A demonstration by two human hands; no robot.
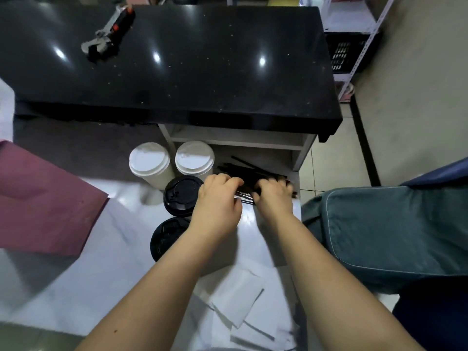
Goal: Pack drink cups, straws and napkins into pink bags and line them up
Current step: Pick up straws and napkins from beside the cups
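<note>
- White napkins [235, 307] lie scattered on the white desk [76, 287], nearest the person.
- Two black-lidded cups [182, 196] stand just left of the hands.
- The left hand [217, 201] and right hand [273, 198] both curl their fingers round a bundle of straws [244, 197].
- Two white-lidded cups [149, 160] stand beyond.
- A pink bag [43, 198] lies at the left.

— What is hidden?
— The left hand [217, 206] and right hand [273, 198] cover the straws' [243, 171] near ends.
— Cut off?
— The pink bag [38, 198], at the left edge. The left forearm hides part of one black-lidded cup [164, 239].
</note>
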